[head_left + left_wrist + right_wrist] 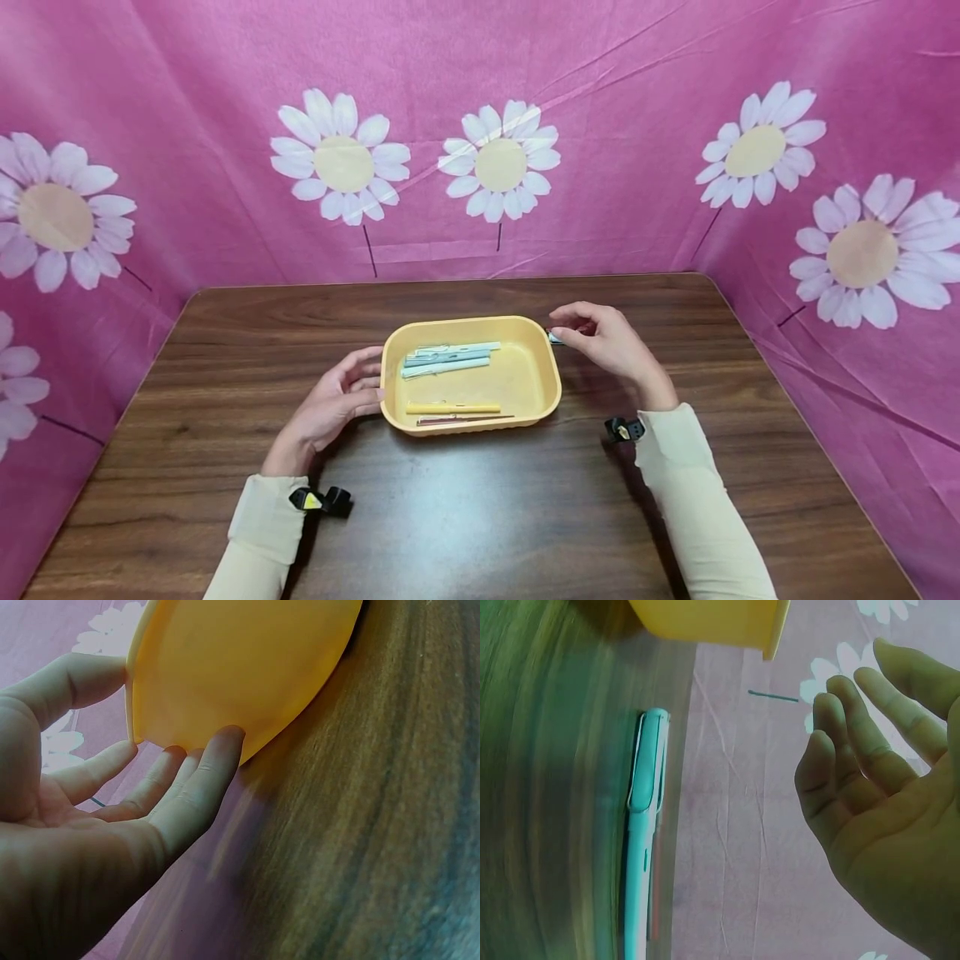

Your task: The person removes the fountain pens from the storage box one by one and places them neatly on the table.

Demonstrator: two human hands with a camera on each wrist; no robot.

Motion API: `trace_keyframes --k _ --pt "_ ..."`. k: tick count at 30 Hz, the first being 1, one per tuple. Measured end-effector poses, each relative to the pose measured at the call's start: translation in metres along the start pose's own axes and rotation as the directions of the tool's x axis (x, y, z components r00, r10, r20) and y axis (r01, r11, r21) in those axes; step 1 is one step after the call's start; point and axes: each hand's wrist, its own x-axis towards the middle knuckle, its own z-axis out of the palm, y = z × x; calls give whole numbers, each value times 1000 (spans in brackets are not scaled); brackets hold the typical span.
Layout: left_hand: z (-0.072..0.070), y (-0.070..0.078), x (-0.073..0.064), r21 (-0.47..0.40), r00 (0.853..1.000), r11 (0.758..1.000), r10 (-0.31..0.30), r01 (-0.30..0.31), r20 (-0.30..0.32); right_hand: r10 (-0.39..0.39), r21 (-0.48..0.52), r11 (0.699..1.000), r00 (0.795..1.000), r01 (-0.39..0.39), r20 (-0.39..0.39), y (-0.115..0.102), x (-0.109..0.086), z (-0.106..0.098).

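A yellow rectangular tray [542,362] stands in the middle of the table. At its left end my left hand [337,408] touches the outer wall, fingers spread and loosely bent; the left wrist view shows fingertips [229,739] against that wall. Three light blue and teal pens [446,359] lie inside along the far side, with a yellow pen [453,408] and a thin dark red stick-like thing [461,420] along the near side. My right hand [607,337] hovers right of the tray, relaxed and holding nothing. Beside it on the table lies a teal pen [646,795] with a clip.
Next to the teal pen a thin reddish thing [656,885] is partly hidden. The dark wooden table [450,517] ends at a pink cloth [600,208] with white flowers behind and at both sides.
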Motion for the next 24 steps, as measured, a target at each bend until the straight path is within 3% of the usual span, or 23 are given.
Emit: trace_keyframes --k 10,18,24 --pt "1 0 0 1 1000 1000 0 0 -6 -78 8 997 997 78 25 -5 -1 12" --pt "1 -1 0 -1 1000 1000 3 -3 -6 -178 65 983 982 174 57 -12 -3 26" --pt "1 -1 0 -1 1000 1000 0 0 -7 -179 72 982 980 173 85 -21 -3 36"
